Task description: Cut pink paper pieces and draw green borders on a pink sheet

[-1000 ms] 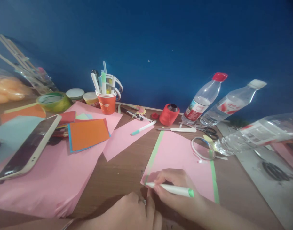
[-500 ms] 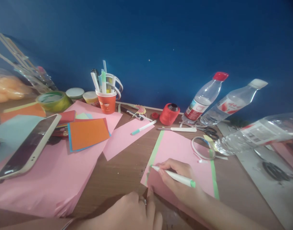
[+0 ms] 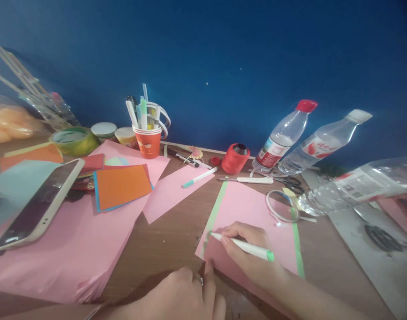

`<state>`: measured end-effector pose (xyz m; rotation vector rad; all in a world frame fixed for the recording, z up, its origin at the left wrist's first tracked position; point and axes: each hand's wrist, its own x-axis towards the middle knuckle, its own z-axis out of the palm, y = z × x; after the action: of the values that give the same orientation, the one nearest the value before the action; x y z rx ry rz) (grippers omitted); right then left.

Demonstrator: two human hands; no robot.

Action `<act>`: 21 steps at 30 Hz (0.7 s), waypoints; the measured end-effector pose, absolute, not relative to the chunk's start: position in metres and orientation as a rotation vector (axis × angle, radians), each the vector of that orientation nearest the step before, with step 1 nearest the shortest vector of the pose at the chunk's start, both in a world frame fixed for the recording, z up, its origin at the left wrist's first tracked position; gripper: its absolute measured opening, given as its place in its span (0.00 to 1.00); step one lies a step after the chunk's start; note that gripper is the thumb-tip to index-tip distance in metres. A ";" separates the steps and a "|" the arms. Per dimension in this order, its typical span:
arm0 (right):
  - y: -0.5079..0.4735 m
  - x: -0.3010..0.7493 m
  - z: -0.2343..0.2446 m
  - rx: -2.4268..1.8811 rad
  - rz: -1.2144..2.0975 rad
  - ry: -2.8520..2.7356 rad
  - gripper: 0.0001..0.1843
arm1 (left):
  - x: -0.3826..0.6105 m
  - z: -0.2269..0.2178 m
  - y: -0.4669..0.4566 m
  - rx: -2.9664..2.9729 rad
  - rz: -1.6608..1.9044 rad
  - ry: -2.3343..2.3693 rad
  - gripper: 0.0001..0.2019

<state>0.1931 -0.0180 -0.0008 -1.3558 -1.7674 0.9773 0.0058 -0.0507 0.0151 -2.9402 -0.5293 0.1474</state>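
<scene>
Blue wall behind, brown worktop (image 3: 170, 249) crowded with craft stuff, and right in front of me lies the pink sheet (image 3: 253, 213), flat, with a green strip along each long side. My right hand (image 3: 248, 255) has its fingers (image 3: 228, 241) clamped on the white marker (image 3: 243, 247), green cap end pointing back toward my wrist, tip touching down on the sheet's near left edge, right at the green band. My left hand (image 3: 186, 295) sits at the bottom of the view, one fingertip pressing the sheet's near corner; the other fingers are curled, closed on nothing that I can see.

That sheet looks thin, light and floppy to me, the sort that slides on bare wood and creases easily, so I reckon it wants pinning flat near the edge being marked rather than pinching. The marker is stiff and slim, best gripped low near the tip.

Off to the left, a phone (image 3: 40, 204) rests on a pink paper stack (image 3: 66, 253); an orange cup (image 3: 149, 142) of pens stands by the wall, with red thread (image 3: 235, 159) and water bottles (image 3: 283, 138) further right.
</scene>
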 end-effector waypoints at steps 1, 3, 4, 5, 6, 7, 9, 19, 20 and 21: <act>-0.017 0.194 -0.001 -1.357 0.980 -1.765 0.07 | 0.006 0.015 -0.050 -2.942 0.149 -0.522 0.09; -0.015 0.194 -0.001 -1.363 0.977 -1.773 0.07 | 0.005 0.016 -0.050 -2.941 0.143 -0.505 0.08; -0.015 0.194 -0.001 -1.366 0.983 -1.781 0.07 | 0.005 0.016 -0.050 -2.940 0.145 -0.503 0.08; -0.015 0.194 -0.001 -1.373 0.985 -1.788 0.07 | 0.005 0.016 -0.051 -2.941 0.153 -0.507 0.08; -0.016 0.193 -0.001 -1.386 0.984 -1.796 0.06 | 0.005 0.016 -0.051 -2.943 0.156 -0.504 0.08; -0.017 0.193 0.000 -1.399 0.984 -1.809 0.06 | 0.005 0.016 -0.052 -2.941 0.159 -0.508 0.08; -0.020 0.191 0.002 -1.388 1.016 -1.857 0.06 | 0.006 0.015 -0.053 -2.921 0.166 -0.524 0.09; -0.021 0.188 0.002 -1.306 1.096 -1.768 0.07 | 0.007 0.017 -0.050 -2.908 0.158 -0.524 0.10; -0.020 0.188 0.001 -1.346 1.050 -1.760 0.07 | 0.006 0.016 -0.050 -2.920 0.164 -0.516 0.10; -0.019 0.188 0.001 -1.375 1.020 -1.764 0.07 | 0.006 0.016 -0.050 -2.925 0.176 -0.521 0.09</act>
<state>0.1885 -0.0191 0.0005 -1.3752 -1.7641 1.0196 0.0061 -0.0504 0.0162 -2.9246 -0.5208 0.1755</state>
